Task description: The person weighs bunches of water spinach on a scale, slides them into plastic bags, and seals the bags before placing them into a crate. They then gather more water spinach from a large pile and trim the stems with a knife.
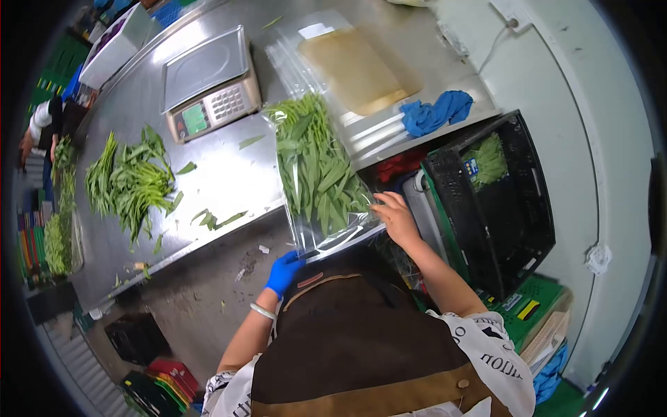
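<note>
Blue-gloved left hand (283, 272) has its grip pinched on the clear plastic bag of greens (316, 174), so it won't slide off the steel tabletop (222, 174). Bare right hand (397, 217) steadies the side, grip open I think.

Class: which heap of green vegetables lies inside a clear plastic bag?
The heap touched by the right hand, at the table's near edge; the heap to its left lies loose, another sits in the black crate.

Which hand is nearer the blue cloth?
Right. The bare right hand sits on the side of the bag, below the blue cloth; the gloved left hand is farther off, at the bag's near corner.
</note>
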The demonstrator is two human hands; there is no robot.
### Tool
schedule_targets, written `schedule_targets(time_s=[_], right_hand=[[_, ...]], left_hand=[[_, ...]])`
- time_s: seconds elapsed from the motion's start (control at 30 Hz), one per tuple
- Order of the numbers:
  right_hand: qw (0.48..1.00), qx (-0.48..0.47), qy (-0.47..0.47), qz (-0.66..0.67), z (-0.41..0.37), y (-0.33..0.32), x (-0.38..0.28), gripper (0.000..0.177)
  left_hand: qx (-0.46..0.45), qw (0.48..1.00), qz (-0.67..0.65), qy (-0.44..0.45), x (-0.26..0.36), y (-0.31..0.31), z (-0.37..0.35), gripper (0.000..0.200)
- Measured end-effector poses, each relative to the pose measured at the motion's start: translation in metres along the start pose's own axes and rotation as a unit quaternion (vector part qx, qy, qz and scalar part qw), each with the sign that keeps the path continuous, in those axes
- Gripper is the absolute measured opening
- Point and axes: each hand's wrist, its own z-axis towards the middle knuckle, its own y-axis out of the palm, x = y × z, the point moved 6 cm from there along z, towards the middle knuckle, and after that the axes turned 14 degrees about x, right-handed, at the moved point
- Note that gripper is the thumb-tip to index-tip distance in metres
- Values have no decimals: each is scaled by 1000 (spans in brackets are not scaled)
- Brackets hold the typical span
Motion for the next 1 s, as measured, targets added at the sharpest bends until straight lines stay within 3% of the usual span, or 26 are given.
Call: schedule_targets(time_s=[0.07, 0.13, 0.17, 0.2, 0.27, 0.3, 0.4, 0.53, 0.63, 0.7, 0.77, 0.83, 0.93, 1.0], right_hand=[[998, 33, -46, -16, 10, -14, -29, 27], [996, 47, -79, -9, 14, -12, -55, 27], [986, 29, -162, 19, 15, -6, -82, 22], [971, -11, -236, 17, 8, 12, -100, 22], [951, -89, -290, 56, -7, 54, -126, 22], [952, -106, -285, 36, -14, 73, -133, 20], [948, -154, -276, -24, -25, 116, -138, 12], [928, -179, -327, -6, -33, 129, -137, 10], [934, -170, -314, 15, -28, 113, -138, 11], [956, -140, -254, 42, -25, 108, -137, 12], [955, -163, -249, 4, -22, 114, -139, 13], [947, -203, -249, -24, -22, 128, -139, 14], [923, -273, -271, -27, -32, 146, -133, 15], [906, -292, -305, 5, -36, 128, -135, 15]], left_hand=[[-4, 970, -206, -125, 0, -1, 12, 28], [-1, 953, -253, -168, 17, 0, 12, 28], [-6, 943, -273, -190, 22, 5, 10, 28], [-9, 957, -241, -159, 23, 11, 10, 28], [-16, 979, -181, -90, 25, 27, 13, 27], [36, 980, -177, -83, 15, 26, 20, 24], [19, 970, -203, -131, 6, 20, 20, 20], [28, 947, -265, -177, 30, 21, 5, 17], [15, 960, -231, -155, 19, 19, 16, 16], [-1, 989, -140, -52, 18, 17, 20, 17], [-11, 984, -166, -66, 12, 15, 22, 18], [-11, 931, -310, -192, 3, 15, 26, 19], [-18, 925, -318, -208, -1, 13, 27, 24], [-20, 950, -268, -157, 27, 15, 18, 29]])
